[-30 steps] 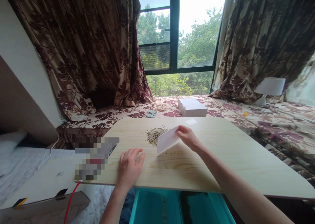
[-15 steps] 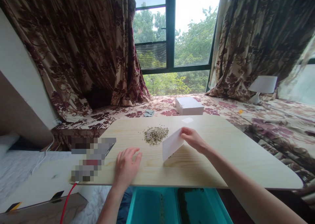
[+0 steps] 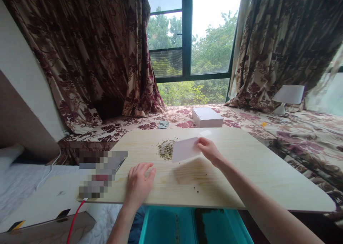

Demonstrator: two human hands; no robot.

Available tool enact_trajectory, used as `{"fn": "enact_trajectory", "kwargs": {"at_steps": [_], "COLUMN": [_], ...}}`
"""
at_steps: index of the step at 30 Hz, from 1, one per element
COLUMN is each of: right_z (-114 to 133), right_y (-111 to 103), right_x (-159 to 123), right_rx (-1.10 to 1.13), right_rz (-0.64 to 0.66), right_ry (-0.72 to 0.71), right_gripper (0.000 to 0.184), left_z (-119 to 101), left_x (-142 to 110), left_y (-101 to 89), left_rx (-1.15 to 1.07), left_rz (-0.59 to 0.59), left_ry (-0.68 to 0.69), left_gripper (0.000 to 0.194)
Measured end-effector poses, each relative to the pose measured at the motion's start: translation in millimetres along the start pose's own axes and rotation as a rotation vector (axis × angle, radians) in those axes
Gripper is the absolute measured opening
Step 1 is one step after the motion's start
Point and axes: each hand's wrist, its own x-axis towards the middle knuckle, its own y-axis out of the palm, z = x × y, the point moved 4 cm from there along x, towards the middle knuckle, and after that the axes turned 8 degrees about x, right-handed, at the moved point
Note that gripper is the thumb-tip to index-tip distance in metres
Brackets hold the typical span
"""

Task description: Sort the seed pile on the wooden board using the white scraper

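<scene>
My right hand [image 3: 210, 150] pinches the right end of a white card [image 3: 186, 149], which is tilted above the wooden tabletop. The card's left edge covers part of a pile of small greenish-brown seeds or grains [image 3: 165, 150]. A few loose grains [image 3: 196, 189] lie nearer the front edge. My left hand [image 3: 140, 181] rests on the table to the left, palm down with fingers loosely apart and nothing in it. Below the table's front edge is a teal bin [image 3: 167, 224] with two compartments; grains show in the left one and a dark mass in the right.
The pale wooden table [image 3: 254, 172] stands before a window seat. On that seat are a white box [image 3: 207, 117], a folded grey-green cloth [image 3: 163, 124] and a white lamp [image 3: 288, 95]. A blurred-out object [image 3: 99, 178] with a red cable [image 3: 73, 220] lies at the table's left edge.
My right hand has swung the card's lower left end up and away from me, over the pile's right side. Loose grains now show on the table where the card was. My left hand stays put.
</scene>
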Motion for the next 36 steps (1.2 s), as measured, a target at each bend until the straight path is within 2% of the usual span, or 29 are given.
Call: {"fn": "enact_trajectory", "kwargs": {"at_steps": [5, 13, 25, 36], "right_z": [-5.6, 7.9, 17.7, 25.8], "right_y": [6.7, -4.4, -7.0, -18.9], "right_x": [5.0, 0.0, -23.2, -49.0], "right_rx": [-0.02, -0.125, -0.117, -0.114], "right_rz": [0.016, 0.043, 0.245, 0.385], "right_ry": [0.019, 0.046, 0.125, 0.182], "right_gripper": [0.021, 0.014, 0.011, 0.009], "left_z": [2.0, 0.4, -0.7, 0.4], "left_x": [0.1, 0.3, -0.2, -0.2], "left_y": [1.8, -0.1, -1.2, -0.3], "left_rx": [-0.004, -0.02, -0.01, -0.009], "left_rz": [-0.001, 0.009, 0.012, 0.003], "left_ry": [0.008, 0.011, -0.006, -0.007], "left_gripper": [0.028, 0.028, 0.029, 0.028]}}
